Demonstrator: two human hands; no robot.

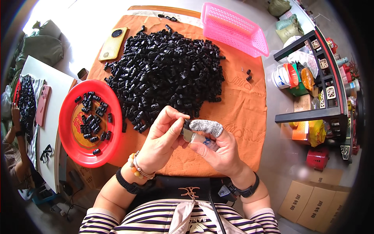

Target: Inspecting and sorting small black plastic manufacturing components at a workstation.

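Observation:
Over the near edge of the orange-covered table [241, 113], my two hands meet in front of me. The fingertips of my left hand [163, 134] pinch a small black plastic piece [187, 124]. Grey knitted covers wrap fingers of my right hand [220, 150]; its covered index finger presses against the same piece, and the thumb is bent in. A flat, pale, metal-looking bit [188, 135] shows between the hands; which hand grips it I cannot tell. Beyond them spreads a large heap of black plastic pieces [163, 74]. On the left, a red round tray [66, 130] holds several similar pieces.
A pink perforated basket [233, 33] stands at the far right corner, and a yellow phone [113, 43] lies at the far left. Another person's arm [17, 121] reaches over a white table [50, 93] at left. To the right are a dark wooden frame [311, 115] and cardboard [315, 199].

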